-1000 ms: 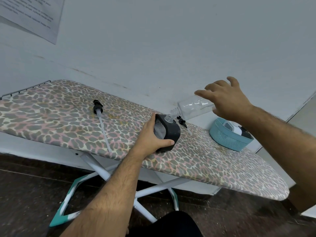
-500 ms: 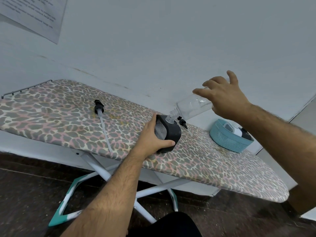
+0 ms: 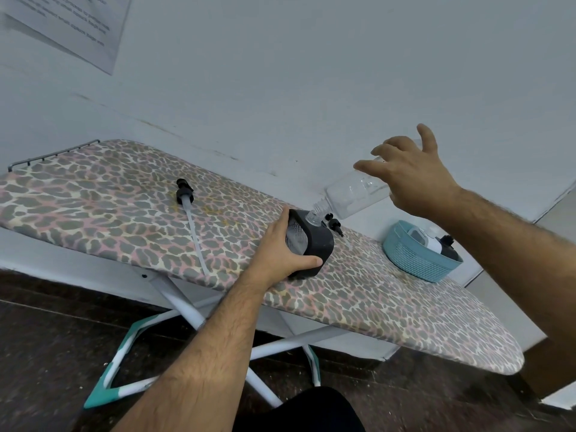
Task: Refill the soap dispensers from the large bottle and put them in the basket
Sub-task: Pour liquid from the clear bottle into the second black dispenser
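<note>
Board surface [image 3: 93, 194] open left of long pump tube [image 3: 194, 232]; right tip beyond basket [image 3: 417, 260] open. Dispenser [image 3: 314, 244], tilted bottle [image 3: 355, 194], small pump [image 3: 335, 224] crowd centre. Wall [image 3: 311, 73] apparently close behind, blocks rear approach

Clear glossy plastic bottle [image 3: 358, 194] in my right hand [image 3: 411, 179]; matt black dispenser [image 3: 314, 247], ribbed clear window. Leopard-print cloth ironing board [image 3: 93, 194], white-painted metal legs [image 3: 187, 310]. Teal woven-look plastic basket [image 3: 414, 260].
</note>
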The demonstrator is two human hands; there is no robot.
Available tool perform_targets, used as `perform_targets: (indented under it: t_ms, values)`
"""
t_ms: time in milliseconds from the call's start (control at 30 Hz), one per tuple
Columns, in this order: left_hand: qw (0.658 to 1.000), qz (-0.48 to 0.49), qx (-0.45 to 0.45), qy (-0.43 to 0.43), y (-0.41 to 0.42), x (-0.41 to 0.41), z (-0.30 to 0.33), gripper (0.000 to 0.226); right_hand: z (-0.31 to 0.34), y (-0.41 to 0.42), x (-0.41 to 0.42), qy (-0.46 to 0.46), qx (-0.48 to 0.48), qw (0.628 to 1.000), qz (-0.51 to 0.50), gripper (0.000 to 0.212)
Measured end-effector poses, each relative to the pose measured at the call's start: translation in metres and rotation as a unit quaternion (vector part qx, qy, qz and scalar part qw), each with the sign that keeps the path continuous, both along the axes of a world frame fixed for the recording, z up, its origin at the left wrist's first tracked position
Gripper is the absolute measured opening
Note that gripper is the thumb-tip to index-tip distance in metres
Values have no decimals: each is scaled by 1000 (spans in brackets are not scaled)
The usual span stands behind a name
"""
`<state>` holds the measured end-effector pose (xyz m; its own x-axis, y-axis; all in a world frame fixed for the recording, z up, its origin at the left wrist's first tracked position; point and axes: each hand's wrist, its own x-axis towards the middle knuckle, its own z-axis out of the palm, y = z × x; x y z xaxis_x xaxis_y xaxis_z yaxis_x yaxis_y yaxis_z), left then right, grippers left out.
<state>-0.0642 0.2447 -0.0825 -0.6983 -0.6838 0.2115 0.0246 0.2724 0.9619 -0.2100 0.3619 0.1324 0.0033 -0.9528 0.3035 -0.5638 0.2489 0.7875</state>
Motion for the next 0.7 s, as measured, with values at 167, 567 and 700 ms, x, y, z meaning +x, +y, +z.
perform_targets:
  t_ms: [167, 567, 700]
  values:
    - [1000, 0, -5, -3, 1, 1, 1, 131, 2, -3, 4, 6, 9, 1000, -6, 71]
    - [1000, -6, -3, -6, 1, 2, 2, 129, 14, -12, 18, 32, 45, 998, -16, 68]
    - [1000, -7, -5, -7, 2, 3, 3, 129, 18, -16, 23, 51, 58, 997, -21, 66]
